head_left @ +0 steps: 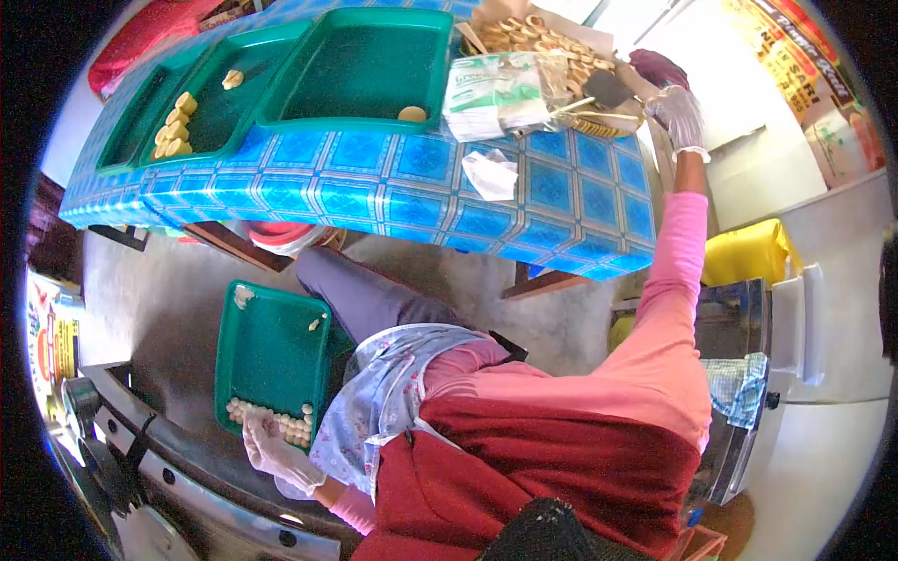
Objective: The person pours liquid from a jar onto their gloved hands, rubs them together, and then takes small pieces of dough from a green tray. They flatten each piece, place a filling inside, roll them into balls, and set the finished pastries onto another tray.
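Observation:
My left hand (276,454), in a thin white glove, is at the near edge of a green tray (271,351) holding rows of small white pieces (294,429). Its fingers are drawn together over the pieces at that edge; what they hold, if anything, is hidden. Stretched out to the upper right, my right hand (676,118), also gloved, has its fingers curled at the corner of the blue checked table, beside a maroon item (659,69). What lies within those fingers cannot be made out. Brown ring-shaped pieces (552,42) are heaped just left of it.
Three green trays stand on the checked tablecloth (412,192); one holds pale dough pieces (175,129), another a single round piece (412,114). A green-and-white package (496,92) and crumpled tissue (490,175) lie nearby. A stove (215,510) is at lower left.

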A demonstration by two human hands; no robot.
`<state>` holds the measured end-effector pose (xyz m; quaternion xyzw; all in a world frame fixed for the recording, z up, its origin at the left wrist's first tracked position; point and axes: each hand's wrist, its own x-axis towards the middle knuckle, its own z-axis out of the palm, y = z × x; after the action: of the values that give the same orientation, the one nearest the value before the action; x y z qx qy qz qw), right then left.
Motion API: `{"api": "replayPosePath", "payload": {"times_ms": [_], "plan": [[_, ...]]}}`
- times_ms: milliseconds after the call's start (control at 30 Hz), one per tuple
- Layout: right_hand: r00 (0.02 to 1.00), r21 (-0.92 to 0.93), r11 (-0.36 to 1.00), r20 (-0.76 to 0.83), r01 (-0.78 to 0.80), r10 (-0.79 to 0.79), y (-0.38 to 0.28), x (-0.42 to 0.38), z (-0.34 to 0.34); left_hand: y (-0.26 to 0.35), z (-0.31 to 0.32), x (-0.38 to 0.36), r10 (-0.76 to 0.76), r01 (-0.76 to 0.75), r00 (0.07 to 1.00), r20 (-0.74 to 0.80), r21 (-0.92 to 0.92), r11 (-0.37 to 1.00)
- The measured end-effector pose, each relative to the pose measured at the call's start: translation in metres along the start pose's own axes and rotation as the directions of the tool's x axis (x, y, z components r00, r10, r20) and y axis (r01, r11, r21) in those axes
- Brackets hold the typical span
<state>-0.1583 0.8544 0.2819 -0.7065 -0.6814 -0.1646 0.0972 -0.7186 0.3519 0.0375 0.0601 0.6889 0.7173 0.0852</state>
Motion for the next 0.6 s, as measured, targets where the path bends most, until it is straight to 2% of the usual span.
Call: {"api": "replayPosePath", "payload": {"times_ms": [67,100,167,233,267,333,433,467,567,600], "plan": [[0.961,-0.158,0.963,-0.134,0.218,-0.24,0.039,0.002,0.034,0.013,0.017,0.005,-0.003,0.002,0.998,0.061,0.016,1.0],[0.912,-0.247,0.917,-0.189,0.314,-0.363,0.055,0.007,0.057,0.02,0.028,0.007,-0.004,0.002,0.996,0.088,0.019,1.0],[0.951,-0.095,0.958,-0.124,0.271,-0.282,0.053,0.01,0.068,0.034,0.047,0.009,0.016,-0.025,0.992,0.122,0.073,0.997],[0.97,-0.028,0.987,0.195,0.156,-0.148,0.019,0.008,0.042,0.036,0.055,0.013,0.042,-0.051,0.985,0.169,0.053,0.997],[0.947,0.224,0.959,0.228,0.173,-0.224,0.013,0.003,0.033,0.042,0.061,0.01,0.045,-0.048,0.983,0.178,0.012,0.999],[0.886,0.233,0.902,0.212,0.364,-0.413,0.003,0.001,0.025,0.036,0.057,0.013,0.072,-0.07,0.976,0.206,-0.014,0.997],[0.881,0.137,0.876,0.043,0.463,-0.472,0.001,-0.01,0.021,0.031,0.057,0.011,0.028,-0.025,0.98,0.196,-0.015,1.0],[0.899,0.008,0.901,-0.082,0.433,-0.431,-0.03,-0.038,-0.015,0.03,0.058,0.01,0.004,-0.001,0.985,0.173,-0.014,1.0],[0.927,-0.057,0.939,-0.152,0.339,-0.344,-0.023,-0.012,-0.019,0.031,0.055,0.006,-0.011,0.008,0.99,0.137,0.019,1.0],[0.903,0.13,0.906,-0.221,0.402,-0.369,-0.011,-0.005,-0.015,0.032,0.055,0.006,-0.014,0.01,0.992,0.125,0.03,1.0]]}}
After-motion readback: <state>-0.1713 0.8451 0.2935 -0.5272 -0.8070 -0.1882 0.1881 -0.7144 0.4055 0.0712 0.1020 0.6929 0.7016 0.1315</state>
